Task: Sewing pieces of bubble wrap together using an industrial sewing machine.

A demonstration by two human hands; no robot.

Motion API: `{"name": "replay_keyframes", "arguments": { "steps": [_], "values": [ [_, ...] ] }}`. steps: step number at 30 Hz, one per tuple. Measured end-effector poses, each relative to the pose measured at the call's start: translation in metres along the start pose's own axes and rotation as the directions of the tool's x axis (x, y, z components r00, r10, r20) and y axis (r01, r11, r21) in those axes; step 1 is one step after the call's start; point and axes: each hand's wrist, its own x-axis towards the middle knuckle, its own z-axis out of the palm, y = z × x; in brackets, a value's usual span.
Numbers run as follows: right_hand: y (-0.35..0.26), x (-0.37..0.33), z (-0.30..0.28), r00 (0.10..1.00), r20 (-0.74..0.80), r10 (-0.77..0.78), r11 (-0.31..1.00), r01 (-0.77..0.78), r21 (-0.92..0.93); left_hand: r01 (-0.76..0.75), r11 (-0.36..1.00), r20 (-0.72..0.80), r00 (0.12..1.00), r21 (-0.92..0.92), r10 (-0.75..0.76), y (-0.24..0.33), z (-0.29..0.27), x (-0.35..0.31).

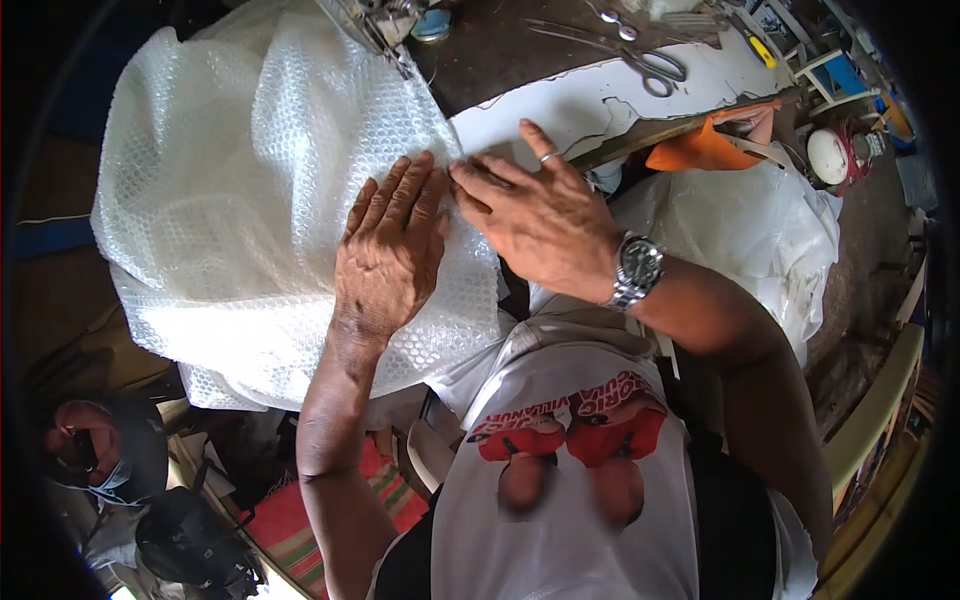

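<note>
Bubble wrap: clear-white plastic, bumpy w/ a soft sheen. Table top: white coating cracked & peeling, dull brown underneath; scissors on it are shiny metal. Wristwatch: polished steel band, glossy dark face; orange cloth looks matt.

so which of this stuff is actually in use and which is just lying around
In use:
- bubble wrap, under both hands
- left hand, flat on it
- right hand, pressing its edge
- sewing machine

Lying about:
- scissors
- orange cloth
- clear plastic sheet
</note>
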Motion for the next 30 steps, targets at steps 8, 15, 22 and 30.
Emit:
{"name": "replay_keyframes", "arguments": {
  "steps": [8,15,22,30],
  "values": [
    [-0.024,-0.072,0.031,0.983,-0.174,0.059,0.920,0.014,0.391,-0.134,0.990,-0.143,0.980,0.042,0.139,0.011,0.006,-0.008],
    [-0.008,-0.035,0.087,0.923,-0.200,0.328,0.433,0.041,0.900,0.010,1.000,-0.074,0.997,0.020,-0.009,0.034,0.000,-0.010],
    [-0.014,-0.017,0.093,0.974,-0.086,0.211,0.164,0.051,0.985,0.064,0.980,-0.020,0.998,0.190,-0.061,0.052,0.007,-0.017],
    [-0.056,-0.059,0.038,0.958,-0.222,0.183,0.512,0.100,0.853,0.020,0.999,-0.007,1.000,0.025,-0.020,0.033,0.007,-0.026]
  ]
}}
